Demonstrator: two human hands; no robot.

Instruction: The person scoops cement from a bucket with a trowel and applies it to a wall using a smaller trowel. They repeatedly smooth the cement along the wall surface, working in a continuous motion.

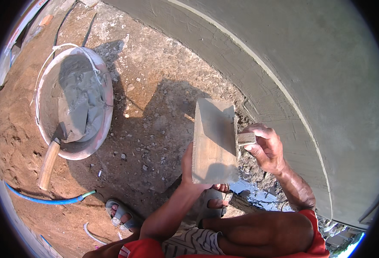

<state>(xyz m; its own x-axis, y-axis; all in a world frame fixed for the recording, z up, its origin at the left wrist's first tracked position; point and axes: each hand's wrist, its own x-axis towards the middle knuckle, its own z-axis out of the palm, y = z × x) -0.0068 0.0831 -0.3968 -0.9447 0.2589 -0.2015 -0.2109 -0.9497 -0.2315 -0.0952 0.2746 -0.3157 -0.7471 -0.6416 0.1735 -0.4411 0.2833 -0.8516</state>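
Observation:
My left hand (188,165) grips a flat wooden board (217,157) from its left edge and below. Grey smears cover the board's face, and a shadow lies across it. At the board's right side, my right hand (266,148) is closed on the short wooden handle (246,139) of a plastering float. Its mortar-caked plate appears edge-on, close against the board; I cannot tell whether they touch. To the left, a pale bucket (107,124) holds wet grey mortar (84,92). A trowel (49,165) rests in it, its wooden handle hanging over the near rim.
A grey plastered wall (327,86) curves along the right, with a pale ledge line low on it. Water puddles (258,193) at its foot. A blue hose (47,200) lies on the dirt at lower left. My sandalled feet stand on rough ground.

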